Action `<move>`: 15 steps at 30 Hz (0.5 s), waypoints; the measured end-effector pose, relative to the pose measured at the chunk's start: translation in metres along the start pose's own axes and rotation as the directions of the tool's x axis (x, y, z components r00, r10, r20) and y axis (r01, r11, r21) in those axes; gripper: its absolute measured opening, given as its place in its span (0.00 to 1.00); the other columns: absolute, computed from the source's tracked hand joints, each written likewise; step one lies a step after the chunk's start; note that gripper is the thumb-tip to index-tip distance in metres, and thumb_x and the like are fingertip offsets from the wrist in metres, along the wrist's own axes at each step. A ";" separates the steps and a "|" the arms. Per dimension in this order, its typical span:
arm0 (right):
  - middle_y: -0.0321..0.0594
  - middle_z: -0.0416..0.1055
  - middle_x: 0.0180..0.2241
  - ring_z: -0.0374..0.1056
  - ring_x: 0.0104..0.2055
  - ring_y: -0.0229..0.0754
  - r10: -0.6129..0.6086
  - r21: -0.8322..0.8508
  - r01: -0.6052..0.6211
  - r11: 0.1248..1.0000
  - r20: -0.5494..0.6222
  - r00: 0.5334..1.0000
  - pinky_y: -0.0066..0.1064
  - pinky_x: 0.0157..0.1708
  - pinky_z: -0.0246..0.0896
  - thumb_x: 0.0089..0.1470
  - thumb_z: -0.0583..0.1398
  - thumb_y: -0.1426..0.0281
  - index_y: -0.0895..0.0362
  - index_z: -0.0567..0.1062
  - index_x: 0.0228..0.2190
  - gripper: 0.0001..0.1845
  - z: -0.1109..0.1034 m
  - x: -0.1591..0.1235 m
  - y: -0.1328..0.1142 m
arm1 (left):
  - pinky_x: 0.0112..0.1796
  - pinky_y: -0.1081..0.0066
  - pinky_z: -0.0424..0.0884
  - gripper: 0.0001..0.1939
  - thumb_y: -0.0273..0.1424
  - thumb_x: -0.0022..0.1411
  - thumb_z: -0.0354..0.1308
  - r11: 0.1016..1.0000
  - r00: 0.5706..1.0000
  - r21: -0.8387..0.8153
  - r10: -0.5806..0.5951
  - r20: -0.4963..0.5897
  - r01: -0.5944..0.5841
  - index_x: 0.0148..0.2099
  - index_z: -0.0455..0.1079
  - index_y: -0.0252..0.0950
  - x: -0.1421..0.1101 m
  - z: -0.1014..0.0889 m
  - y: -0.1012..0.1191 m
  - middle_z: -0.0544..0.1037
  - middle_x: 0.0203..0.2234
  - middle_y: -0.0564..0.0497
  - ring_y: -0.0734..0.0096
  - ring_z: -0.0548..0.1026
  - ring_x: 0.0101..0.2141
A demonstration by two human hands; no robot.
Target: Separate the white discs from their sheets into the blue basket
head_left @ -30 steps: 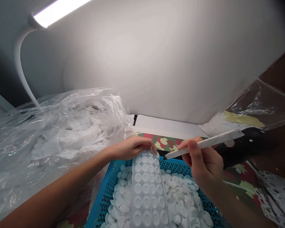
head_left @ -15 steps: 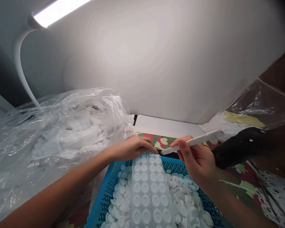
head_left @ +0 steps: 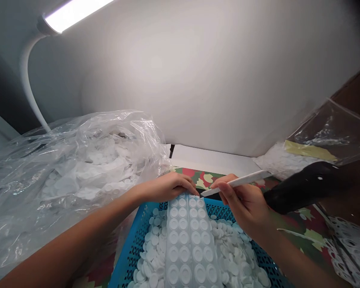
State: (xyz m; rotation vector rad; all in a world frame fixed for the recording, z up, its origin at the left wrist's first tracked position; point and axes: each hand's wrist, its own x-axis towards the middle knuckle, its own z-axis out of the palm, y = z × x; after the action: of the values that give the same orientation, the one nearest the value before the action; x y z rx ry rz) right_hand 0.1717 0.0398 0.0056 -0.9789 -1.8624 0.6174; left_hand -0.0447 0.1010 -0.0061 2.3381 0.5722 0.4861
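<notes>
A long translucent sheet (head_left: 189,240) with rows of white round pieces lies lengthwise over a blue basket (head_left: 126,248). My left hand (head_left: 175,186) is closed at the sheet's far end, with thumb and fingertips on its edge. In my right hand (head_left: 243,200) I grip a slim white tool (head_left: 246,179) like a pen, tilted. Its narrow dark tip is at the sheet's far right corner, close to my left fingertips. Whether the tip touches the sheet I cannot tell. Loose white discs (head_left: 232,252) fill the basket on both sides of the sheet.
A clear plastic bag (head_left: 78,160) of white pieces is on the left, under a lamp (head_left: 75,14). On the right are a black rounded object (head_left: 303,186), another clear bag (head_left: 330,128) and white perforated scraps (head_left: 348,240). The camouflage-patterned cloth (head_left: 210,178) lies beneath.
My right hand has moved slightly left and the white tool now tilts a little flatter, its tip nearer my left fingertips. My left hand and the sheet stay almost still.
</notes>
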 end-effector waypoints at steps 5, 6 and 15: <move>0.33 0.59 0.20 0.53 0.21 0.33 0.000 0.013 0.000 1.000 0.023 1.000 0.28 0.22 0.48 0.62 0.52 0.66 0.57 0.72 0.30 0.12 0.001 0.003 0.000 | 0.42 0.74 0.69 0.17 0.18 0.63 0.47 1.000 0.999 -0.008 0.016 -0.046 -0.016 0.45 0.74 0.39 0.000 0.000 0.001 0.77 0.42 0.50 0.74 0.74 0.41; 0.33 0.59 0.20 0.53 0.21 0.33 -0.001 0.014 0.001 1.000 0.024 1.000 0.28 0.22 0.47 0.62 0.52 0.66 0.57 0.72 0.29 0.13 0.001 0.003 0.000 | 0.42 0.74 0.69 0.17 0.19 0.63 0.47 1.000 0.998 -0.018 0.017 -0.057 -0.018 0.46 0.73 0.39 -0.001 0.000 0.001 0.77 0.42 0.50 0.73 0.74 0.41; 0.32 0.58 0.20 0.52 0.20 0.33 -0.023 0.011 0.022 1.000 0.081 0.996 0.27 0.19 0.45 0.61 0.53 0.69 0.57 0.72 0.30 0.10 -0.001 0.001 -0.004 | 0.40 0.74 0.69 0.16 0.20 0.65 0.46 0.993 0.989 0.034 0.113 -0.090 -0.110 0.47 0.72 0.39 0.000 0.002 0.000 0.76 0.42 0.49 0.73 0.73 0.40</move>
State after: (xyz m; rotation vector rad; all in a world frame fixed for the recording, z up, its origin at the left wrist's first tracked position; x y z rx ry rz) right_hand 0.1705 0.0382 0.0094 -0.9375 -1.9370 0.6615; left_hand -0.0439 0.0998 -0.0077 2.3938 0.4957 0.6442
